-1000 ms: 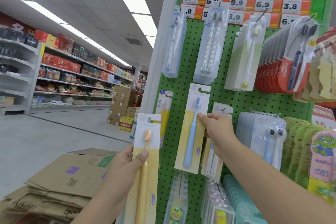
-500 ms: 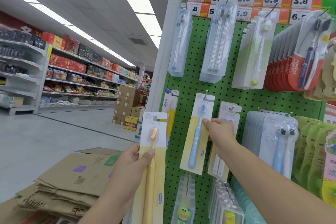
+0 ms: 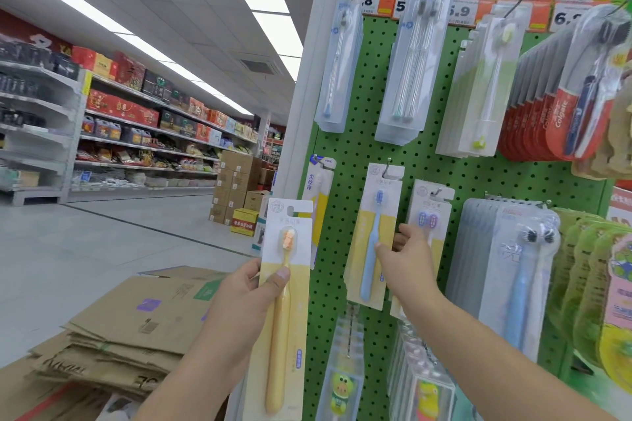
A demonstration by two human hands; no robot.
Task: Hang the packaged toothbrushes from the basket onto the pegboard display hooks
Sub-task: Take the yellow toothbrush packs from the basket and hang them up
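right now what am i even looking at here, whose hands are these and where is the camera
The camera sits on a person's head, looking forward and down, so both hands are their own. They stand in a shop facing a green pegboard hung with toothbrush packs. The left hand grips a pack with a yellow toothbrush, not yet hung. The right hand holds the side of a pack with a blue toothbrush, whose top is at a hook. Flattened cardboard boxes lie stacked lower left.

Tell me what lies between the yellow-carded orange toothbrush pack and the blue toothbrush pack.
Head view: only bare green pegboard separates the orange toothbrush pack from the blue toothbrush pack.
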